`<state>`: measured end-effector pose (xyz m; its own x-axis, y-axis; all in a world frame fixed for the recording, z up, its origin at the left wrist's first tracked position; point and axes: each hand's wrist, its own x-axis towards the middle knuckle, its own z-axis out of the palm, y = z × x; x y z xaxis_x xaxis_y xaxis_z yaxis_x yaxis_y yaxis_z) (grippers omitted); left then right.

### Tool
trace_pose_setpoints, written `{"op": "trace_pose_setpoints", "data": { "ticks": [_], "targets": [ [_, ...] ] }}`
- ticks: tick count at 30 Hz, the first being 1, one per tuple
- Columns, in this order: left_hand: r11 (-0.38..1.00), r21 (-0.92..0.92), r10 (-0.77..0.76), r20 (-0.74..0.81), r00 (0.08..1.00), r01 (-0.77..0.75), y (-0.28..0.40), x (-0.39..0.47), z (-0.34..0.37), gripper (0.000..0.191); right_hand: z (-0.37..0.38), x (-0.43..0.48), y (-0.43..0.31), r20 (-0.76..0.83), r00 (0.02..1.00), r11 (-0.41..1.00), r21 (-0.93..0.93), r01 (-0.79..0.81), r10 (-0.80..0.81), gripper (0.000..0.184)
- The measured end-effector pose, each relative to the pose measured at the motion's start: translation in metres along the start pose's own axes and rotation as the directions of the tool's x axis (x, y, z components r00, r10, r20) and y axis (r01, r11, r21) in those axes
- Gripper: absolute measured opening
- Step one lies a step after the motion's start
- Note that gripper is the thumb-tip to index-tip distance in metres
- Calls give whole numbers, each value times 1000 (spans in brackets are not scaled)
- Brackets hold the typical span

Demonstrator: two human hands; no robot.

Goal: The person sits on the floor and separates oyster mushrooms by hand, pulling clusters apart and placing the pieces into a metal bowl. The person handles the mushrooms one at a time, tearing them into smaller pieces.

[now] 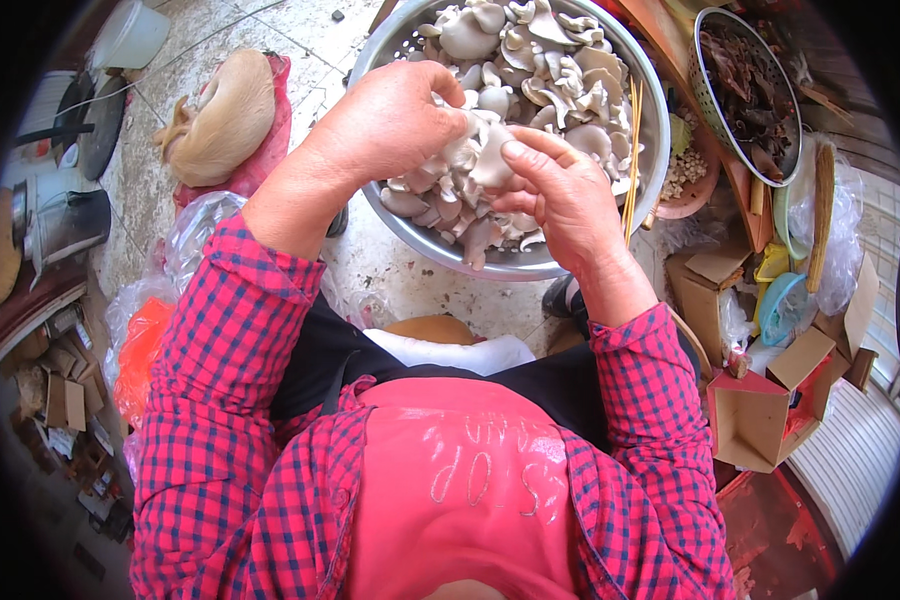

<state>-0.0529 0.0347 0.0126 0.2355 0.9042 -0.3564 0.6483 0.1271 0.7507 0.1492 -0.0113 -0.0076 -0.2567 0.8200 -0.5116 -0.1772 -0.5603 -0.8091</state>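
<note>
Both my hands are over a wide metal colander (649,82) heaped with grey oyster mushrooms (592,142). My left hand (397,120), on the picture's left side, pinches pale mushroom pieces at its fingertips, which are partly hidden. Between thumb and fingers of my right hand (555,187) is a grey oyster mushroom cap (493,155); the two hands nearly meet there. Several thin wooden skewers (633,161) lean across the colander's right side, just beyond my right hand.
A light brown animal (229,120) lies curled on a red cloth at left, near plastic bags (146,352). At right are a colander of dark pieces (750,97), a bowl of small white pieces (686,172) and open cardboard boxes (750,427). A white cushioned seat edge (450,354) shows between my legs.
</note>
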Motion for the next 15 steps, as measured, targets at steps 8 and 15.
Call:
{"op": "trace_pose_setpoints", "data": {
  "ticks": [8,15],
  "targets": [
    [951,292,168,-202,965,-104,-19,42,-16,21,-4,5,2,-17,984,865,-478,149,-179,46],
    [867,495,40,-174,984,52,-24,81,26,29,-5,1,3,0,962,819,-526,232,-272,33]
  ]
}}
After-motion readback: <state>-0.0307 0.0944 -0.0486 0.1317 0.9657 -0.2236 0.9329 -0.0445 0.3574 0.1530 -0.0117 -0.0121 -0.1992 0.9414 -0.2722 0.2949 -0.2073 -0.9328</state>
